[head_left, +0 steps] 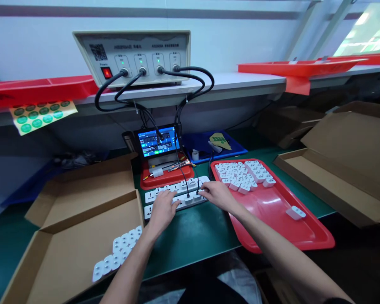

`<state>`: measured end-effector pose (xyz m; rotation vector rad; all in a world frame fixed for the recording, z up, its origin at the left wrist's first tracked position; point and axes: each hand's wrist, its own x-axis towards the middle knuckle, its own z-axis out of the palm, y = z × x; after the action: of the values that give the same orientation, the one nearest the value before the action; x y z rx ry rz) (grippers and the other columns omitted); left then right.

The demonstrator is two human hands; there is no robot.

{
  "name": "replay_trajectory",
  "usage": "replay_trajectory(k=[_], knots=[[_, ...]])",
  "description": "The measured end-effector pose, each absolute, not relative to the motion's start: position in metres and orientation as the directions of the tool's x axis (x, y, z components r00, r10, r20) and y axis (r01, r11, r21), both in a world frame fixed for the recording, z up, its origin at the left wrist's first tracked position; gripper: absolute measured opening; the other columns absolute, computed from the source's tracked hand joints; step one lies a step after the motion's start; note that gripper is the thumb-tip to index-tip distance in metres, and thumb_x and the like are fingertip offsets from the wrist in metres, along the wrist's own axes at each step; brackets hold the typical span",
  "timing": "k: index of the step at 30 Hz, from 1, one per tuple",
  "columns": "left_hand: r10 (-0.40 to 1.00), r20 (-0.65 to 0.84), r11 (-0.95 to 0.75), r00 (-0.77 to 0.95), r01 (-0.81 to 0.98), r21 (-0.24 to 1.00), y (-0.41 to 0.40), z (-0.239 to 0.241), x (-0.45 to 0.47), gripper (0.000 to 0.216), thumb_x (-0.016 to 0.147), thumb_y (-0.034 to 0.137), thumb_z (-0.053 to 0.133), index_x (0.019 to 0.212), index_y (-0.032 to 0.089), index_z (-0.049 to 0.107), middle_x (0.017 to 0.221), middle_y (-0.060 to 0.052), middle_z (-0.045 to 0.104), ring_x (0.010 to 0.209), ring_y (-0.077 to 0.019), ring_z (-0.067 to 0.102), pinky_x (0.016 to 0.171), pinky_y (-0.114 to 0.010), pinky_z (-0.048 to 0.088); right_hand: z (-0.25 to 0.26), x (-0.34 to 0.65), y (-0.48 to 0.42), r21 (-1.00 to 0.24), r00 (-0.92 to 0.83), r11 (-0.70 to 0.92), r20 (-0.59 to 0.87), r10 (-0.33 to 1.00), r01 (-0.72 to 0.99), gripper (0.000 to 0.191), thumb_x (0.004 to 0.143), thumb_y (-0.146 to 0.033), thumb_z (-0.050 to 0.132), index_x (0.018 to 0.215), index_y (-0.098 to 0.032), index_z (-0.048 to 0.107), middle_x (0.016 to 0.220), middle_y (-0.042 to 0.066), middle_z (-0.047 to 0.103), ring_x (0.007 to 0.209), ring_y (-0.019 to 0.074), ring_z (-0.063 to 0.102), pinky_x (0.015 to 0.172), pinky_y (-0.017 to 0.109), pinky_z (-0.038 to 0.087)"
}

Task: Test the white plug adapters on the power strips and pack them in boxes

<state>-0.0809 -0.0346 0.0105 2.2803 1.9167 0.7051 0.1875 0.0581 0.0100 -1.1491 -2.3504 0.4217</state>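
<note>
Two white power strips (pixel 150 196) lie side by side on the green table. My left hand (pixel 162 211) rests over them, its thumb apart from its slightly bent fingers and nothing visible between them. White chargers stand plugged into the strips, one of them a white charger (pixel 188 199) with a black cable in its top. My right hand (pixel 218 194) is at the right end of the strips, its fingertips pinched at the plug of a second black cable (pixel 197 181). That plug sits on another white charger, partly hidden by the fingers.
A red tray (pixel 266 228) at right carries rows of white chargers and one lying apart. At left, an open cardboard box (pixel 66 253) holds several chargers. Behind the strips are a lit screen (pixel 156 141) and a blue tray (pixel 236 145). A cabled tester (pixel 139 55) stands on the shelf.
</note>
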Motion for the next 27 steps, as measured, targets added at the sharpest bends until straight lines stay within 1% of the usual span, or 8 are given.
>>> replay_trajectory(k=[2,4,5,8,13,17,22,27], knots=[[0.950,0.290,-0.234,0.118,0.882,0.408,-0.021,0.008,-0.060,0.025,0.097,0.030,0.067,0.119,0.020,0.072,0.107,-0.009,0.073,0.103,-0.0269,0.064,0.093,-0.037,0.047,0.000,0.183,0.065,-0.564,-0.520,0.586,0.295,0.802,0.582,0.015,0.094,-0.036,0.072,0.093,-0.021,0.072,0.082,0.003,0.073,0.075,0.0196,0.065,0.066,0.027,0.039],[0.959,0.266,-0.217,0.102,0.866,0.450,-0.009,0.006,-0.043,0.013,0.094,0.028,0.070,0.104,0.020,0.074,0.096,-0.007,0.072,0.095,-0.0250,0.064,0.086,-0.035,0.046,-0.010,0.175,0.070,-0.626,-0.519,0.584,0.313,0.795,0.517,0.014,0.093,-0.032,0.072,0.085,-0.020,0.071,0.079,0.002,0.071,0.074,0.0187,0.063,0.066,0.027,0.040],[0.963,0.253,-0.206,0.093,0.859,0.469,-0.004,0.005,-0.038,0.008,0.093,0.027,0.070,0.095,0.020,0.074,0.092,-0.006,0.071,0.091,-0.0240,0.064,0.083,-0.034,0.045,-0.014,0.172,0.071,-0.639,-0.519,0.588,0.325,0.791,0.495,0.015,0.093,-0.029,0.071,0.081,-0.020,0.069,0.078,0.002,0.070,0.073,0.0184,0.062,0.067,0.027,0.040],[0.970,0.232,-0.191,0.076,0.828,0.528,0.005,0.001,-0.031,0.011,0.092,0.023,0.070,0.082,0.020,0.070,0.087,-0.004,0.070,0.085,-0.0210,0.063,0.078,-0.032,0.042,-0.025,0.167,0.074,-0.648,-0.513,0.605,0.361,0.779,0.463,0.015,0.093,-0.024,0.070,0.078,-0.020,0.066,0.077,0.002,0.069,0.074,0.0178,0.061,0.070,0.027,0.040],[0.971,0.231,-0.192,0.064,0.786,0.588,0.006,-0.007,-0.033,0.009,0.089,0.017,0.070,0.081,0.020,0.069,0.085,-0.003,0.070,0.082,-0.0191,0.063,0.078,-0.030,0.042,-0.027,0.169,0.075,-0.635,-0.530,0.616,0.358,0.769,0.466,0.013,0.093,-0.021,0.070,0.081,-0.019,0.066,0.080,0.002,0.069,0.074,0.0173,0.060,0.069,0.026,0.039],[0.964,0.261,-0.200,0.052,0.790,0.580,0.005,-0.012,-0.032,0.008,0.089,0.015,0.070,0.082,0.019,0.069,0.086,-0.003,0.069,0.085,-0.0196,0.062,0.081,-0.031,0.043,-0.024,0.170,0.075,-0.634,-0.543,0.612,0.337,0.769,0.473,0.012,0.093,-0.022,0.071,0.082,-0.019,0.067,0.079,0.002,0.069,0.074,0.0178,0.061,0.069,0.026,0.039],[0.964,0.266,-0.174,0.014,0.790,0.588,0.004,-0.016,-0.030,0.009,0.088,0.014,0.070,0.081,0.019,0.068,0.084,-0.003,0.067,0.082,-0.0183,0.061,0.079,-0.030,0.043,-0.021,0.171,0.079,-0.628,-0.570,0.616,0.314,0.759,0.475,0.009,0.092,-0.021,0.073,0.083,-0.020,0.070,0.081,0.002,0.071,0.078,0.0191,0.064,0.072,0.027,0.041],[0.951,0.308,-0.185,0.018,0.832,0.523,0.001,-0.016,-0.026,0.010,0.091,0.013,0.065,0.083,0.019,0.066,0.086,-0.004,0.066,0.087,-0.0207,0.062,0.082,-0.032,0.044,-0.022,0.172,0.083,-0.600,-0.598,0.624,0.282,0.750,0.500,0.008,0.090,-0.019,0.075,0.083,-0.019,0.071,0.082,0.003,0.073,0.080,0.0196,0.066,0.073,0.027,0.042]])
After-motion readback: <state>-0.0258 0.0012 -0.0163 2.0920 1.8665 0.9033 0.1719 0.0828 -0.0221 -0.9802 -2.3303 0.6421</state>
